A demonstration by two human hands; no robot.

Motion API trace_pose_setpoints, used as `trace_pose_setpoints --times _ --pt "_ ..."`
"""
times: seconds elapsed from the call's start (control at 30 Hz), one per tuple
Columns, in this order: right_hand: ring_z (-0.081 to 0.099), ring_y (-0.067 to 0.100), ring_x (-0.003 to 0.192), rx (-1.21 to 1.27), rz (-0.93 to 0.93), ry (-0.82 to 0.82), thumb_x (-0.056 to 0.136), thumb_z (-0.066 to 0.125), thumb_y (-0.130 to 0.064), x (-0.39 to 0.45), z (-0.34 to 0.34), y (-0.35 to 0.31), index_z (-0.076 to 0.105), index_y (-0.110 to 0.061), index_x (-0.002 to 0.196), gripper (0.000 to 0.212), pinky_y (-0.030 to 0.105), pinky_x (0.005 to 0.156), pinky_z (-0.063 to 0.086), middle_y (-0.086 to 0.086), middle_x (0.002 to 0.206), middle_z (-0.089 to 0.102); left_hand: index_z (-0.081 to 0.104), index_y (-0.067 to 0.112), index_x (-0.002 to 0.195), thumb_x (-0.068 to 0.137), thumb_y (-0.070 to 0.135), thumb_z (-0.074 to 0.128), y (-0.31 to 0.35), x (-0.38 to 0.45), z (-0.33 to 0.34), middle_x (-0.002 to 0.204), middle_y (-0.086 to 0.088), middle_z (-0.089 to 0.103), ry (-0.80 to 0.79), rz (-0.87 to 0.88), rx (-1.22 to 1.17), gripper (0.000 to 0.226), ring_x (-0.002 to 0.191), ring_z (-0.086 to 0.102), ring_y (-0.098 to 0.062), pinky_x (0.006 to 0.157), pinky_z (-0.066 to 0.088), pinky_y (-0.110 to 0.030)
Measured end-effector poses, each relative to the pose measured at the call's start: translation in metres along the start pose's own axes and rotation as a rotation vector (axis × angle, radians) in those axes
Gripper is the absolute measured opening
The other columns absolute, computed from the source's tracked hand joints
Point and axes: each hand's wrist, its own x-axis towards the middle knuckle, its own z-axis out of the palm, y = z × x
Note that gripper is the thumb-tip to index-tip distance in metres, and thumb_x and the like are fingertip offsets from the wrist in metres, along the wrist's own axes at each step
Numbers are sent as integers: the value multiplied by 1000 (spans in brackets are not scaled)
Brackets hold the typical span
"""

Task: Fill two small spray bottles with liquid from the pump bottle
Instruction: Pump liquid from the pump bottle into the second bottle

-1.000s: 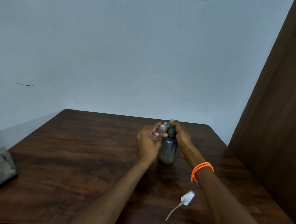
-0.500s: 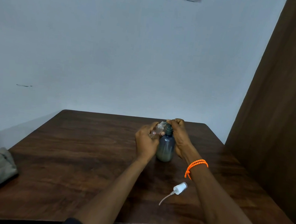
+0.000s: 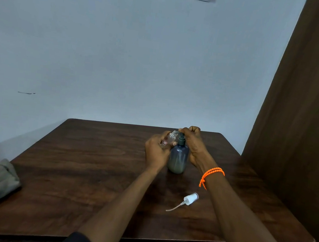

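Just right of frame centre on the surface [image 3: 91,163], left hand [image 3: 156,152] clamped on small spray bottle [image 3: 168,140], tilted to meet the spout, right hand [image 3: 193,144] curled over pump bottle [image 3: 178,158] head, likely pressing; spray cap [image 3: 190,199] set aside, lower right.

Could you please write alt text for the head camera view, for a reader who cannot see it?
A person's left hand tilts a small clear plastic spray bottle against the spout of a grey translucent pump bottle, while the right hand rests on the pump head. A white spray cap with its dip tube lies on the dark wooden table.
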Motion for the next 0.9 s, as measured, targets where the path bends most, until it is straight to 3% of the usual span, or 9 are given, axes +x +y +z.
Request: trace_pose_setpoints --times 0.23,0.37,0.53,0.77,0.9 --pt "66 24 77 94 40 -14 92 79 -13 0 -5 17 45 -19 95 34 35 59 56 13 89 66 78 20 114 79 17 85 -3 -2 3 90 -1 75 19 -39 -15 35 80 70 -16 73 58 -33" --pt "61 16 67 82 8 2 94 74 -4 7 -2 0 39 -22 91 39 28 54 53 5 79 57 79 22 109 80 17 84 4 0 2 86 1 74 7 -23 -33 30 77 68 -16 71 56 -35" --pt "66 20 74 88 39 -10 94 77 -11 8 -5 20 44 -20 90 34 36 65 55 8 83 65 77 24 104 78 12 86 3 0 2 85 -2 75 32 -25 -52 30 78 70 -20 71 58 -37" --pt "63 19 73 69 28 1 92 77 -8 13 -4 10 41 -22 89 39 35 62 52 7 81 61 79 22 108 78 14 85 4 2 1 85 12 71 0 -24 -56 31 77 69 -15 70 58 -38" --pt "67 29 85 77 43 -16 80 87 -19 6 -4 14 45 -20 90 44 44 69 54 16 92 66 75 26 113 78 19 85 -2 2 2 88 1 74 10 -28 -31 37 78 70 -19 67 61 -42"
